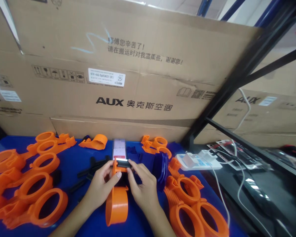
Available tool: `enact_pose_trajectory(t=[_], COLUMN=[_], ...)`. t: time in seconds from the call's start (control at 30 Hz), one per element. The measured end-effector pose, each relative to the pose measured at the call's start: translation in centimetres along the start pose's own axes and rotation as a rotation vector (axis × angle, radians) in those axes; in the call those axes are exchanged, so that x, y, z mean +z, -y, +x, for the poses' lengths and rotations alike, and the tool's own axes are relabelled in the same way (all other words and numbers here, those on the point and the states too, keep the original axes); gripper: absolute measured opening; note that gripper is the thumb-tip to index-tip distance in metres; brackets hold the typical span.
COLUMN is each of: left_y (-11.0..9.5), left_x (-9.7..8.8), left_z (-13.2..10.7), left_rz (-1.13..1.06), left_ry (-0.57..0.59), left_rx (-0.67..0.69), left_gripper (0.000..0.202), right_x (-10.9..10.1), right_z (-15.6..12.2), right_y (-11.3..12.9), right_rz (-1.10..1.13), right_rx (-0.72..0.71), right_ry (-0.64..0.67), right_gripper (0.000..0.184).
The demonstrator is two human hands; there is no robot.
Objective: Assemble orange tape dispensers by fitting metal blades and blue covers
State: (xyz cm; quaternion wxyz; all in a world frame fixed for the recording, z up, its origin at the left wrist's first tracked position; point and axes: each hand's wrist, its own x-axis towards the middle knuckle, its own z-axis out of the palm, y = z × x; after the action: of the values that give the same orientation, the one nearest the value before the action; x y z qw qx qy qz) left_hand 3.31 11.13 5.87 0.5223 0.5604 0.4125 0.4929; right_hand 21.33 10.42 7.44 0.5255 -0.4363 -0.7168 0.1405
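In front of me, my left hand [103, 184] is closed on the frame of an orange plastic tape dispenser [116, 207], its thumb pressed along the upper part. The dispenser's ring hangs down towards me. A black cylindrical piece [123, 163] lies across its top end. My right hand [143, 182] pinches that black piece at its right end, thumb below and fingers above. My right palm hides part of the dispenser's middle. Just behind the hands a phone [119, 149] with a lit screen leans against the cardboard.
Orange dispensers [37, 186] crowd the left of the blue table, with more dispensers [187, 191] at right. Loose black pieces [88, 171] lie left of my hands; dark blue parts [160, 169] stand at right. A power strip [198, 161] with white cables sits beyond. Cardboard [138, 82] walls the back.
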Motion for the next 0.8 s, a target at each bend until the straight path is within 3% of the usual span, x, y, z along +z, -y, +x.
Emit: enact_pose_trajectory(t=[0.4,0.63,0.8], left_y=[0.0,0.0,0.0], left_x=[-0.1,-0.1,-0.1], left_z=[-0.2,0.0,-0.2], left_rz=[0.119,0.148,0.173], left_ry=[-0.099,-0.033,-0.076], left_rx=[0.035,0.012,0.014], left_gripper=[0.031,0.033,0.033], right_x=[0.6,0.1,0.0], right_z=[-0.5,-0.4,-0.2], right_y=[-1.5,-1.3,-1.1], right_rz=[-0.098,-0.099,-0.143], right_rx=[-0.117,-0.128,-0.132], right_ry=[0.013,0.077,0.099], right_gripper=[0.031,0.03,0.03])
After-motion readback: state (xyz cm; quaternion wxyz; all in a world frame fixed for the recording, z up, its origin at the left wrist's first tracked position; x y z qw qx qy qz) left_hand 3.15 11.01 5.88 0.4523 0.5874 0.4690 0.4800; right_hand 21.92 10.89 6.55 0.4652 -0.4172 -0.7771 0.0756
